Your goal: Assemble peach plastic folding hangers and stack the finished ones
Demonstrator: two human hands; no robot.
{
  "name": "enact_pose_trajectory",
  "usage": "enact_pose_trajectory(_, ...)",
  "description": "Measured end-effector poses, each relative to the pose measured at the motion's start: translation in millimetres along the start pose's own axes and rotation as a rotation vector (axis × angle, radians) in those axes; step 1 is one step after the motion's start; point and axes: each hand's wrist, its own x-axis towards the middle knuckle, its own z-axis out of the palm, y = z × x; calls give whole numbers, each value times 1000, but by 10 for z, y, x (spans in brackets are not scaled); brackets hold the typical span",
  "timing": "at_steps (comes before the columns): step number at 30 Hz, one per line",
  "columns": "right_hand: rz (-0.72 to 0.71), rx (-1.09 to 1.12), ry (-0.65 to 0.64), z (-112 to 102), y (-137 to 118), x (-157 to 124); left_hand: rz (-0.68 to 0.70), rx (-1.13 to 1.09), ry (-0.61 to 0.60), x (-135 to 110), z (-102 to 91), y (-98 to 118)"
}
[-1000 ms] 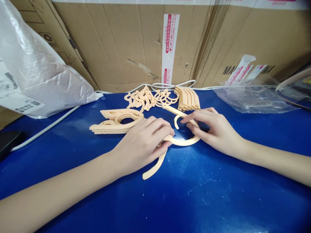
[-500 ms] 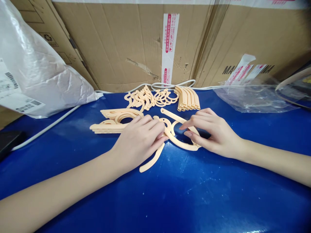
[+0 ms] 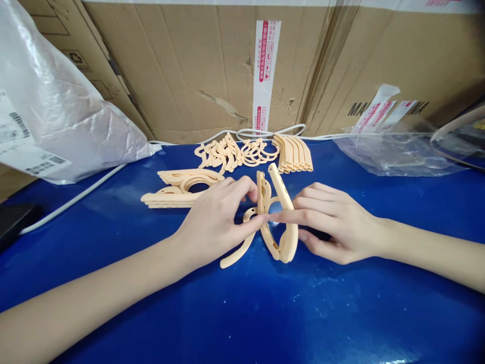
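A cream plastic folding hanger (image 3: 291, 230) stands on its edge between my hands, its two arms joined at the bottom and spread in a narrow V. My left hand (image 3: 223, 210) grips the left arm, with the thumb across its front and the index finger curled behind. My right hand (image 3: 329, 220) holds the right arm, its index finger reaching across toward my left thumb and its own thumb low at the side. A loose curved hook piece (image 3: 238, 257) lies on the table below my left hand. Part of another curved piece shows behind the hanger.
Beside my left hand lie stacked hanger pieces (image 3: 166, 198). Farther back are a pile of hooks (image 3: 227, 154) and a row of curved arms (image 3: 295, 151). Cardboard boxes (image 3: 189, 65) stand behind the blue table (image 3: 242, 313). A silvery bag (image 3: 76, 101) leans at left; clear plastic (image 3: 401, 151) lies at right.
The hanger has been turned from lying flat to standing on edge, and its arms are closer together. My right hand has moved slightly lower and now grips an arm.
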Motion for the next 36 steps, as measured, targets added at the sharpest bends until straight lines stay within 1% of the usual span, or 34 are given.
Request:
enact_pose_trajectory(3, -29, -14, -40, 18, -7, 23, -4, 46, 47, 10, 25, 12)
enact_pose_trajectory(8, 35, 68, -126, 52, 28, 52, -54, 43, 88, 9, 39, 16)
enact_pose_trajectory(11, 54, 97, -128, 67, 43, 46, -38, 15, 112, 6, 24, 29)
enact_pose_trajectory(14, 108, 125, -51, 80, 42, 7, -3, 5, 159, 2, 8, 39)
enact_pose_trajectory(18, 234, 183, 171, 83, 18, -61, 44, 14, 225, -5, -17, 26)
enact_pose_trajectory(20, 237, 138, 243, 72, 7, -67, 48, 34, 233, -5, -46, 16)
enact_pose_trajectory(21, 210, 121, 242, 64, 5, -58, 55, 54, 237, -2, -67, 11)
enact_pose_trajectory(22, 172, 110, 223, 54, 4, -43, 65, 85, 238, 3, -93, 7)
enact_pose_trajectory(25, 80, 56, 64, 24, 0, 28, 106, 214, 241, 39, -191, -13)
enact_pose_trajectory(29, 15, 9, -132, 11, -70, 136, 99, 367, 226, 121, -315, -78)
enact_pose_trajectory(33, -63, 67, -312, 21, -216, 252, 83, 452, 205, 188, -362, -139)
enact_pose_trajectory(36, -85, 152, -366, 28, -306, 317, 93, 481, 182, 200, -347, -152)
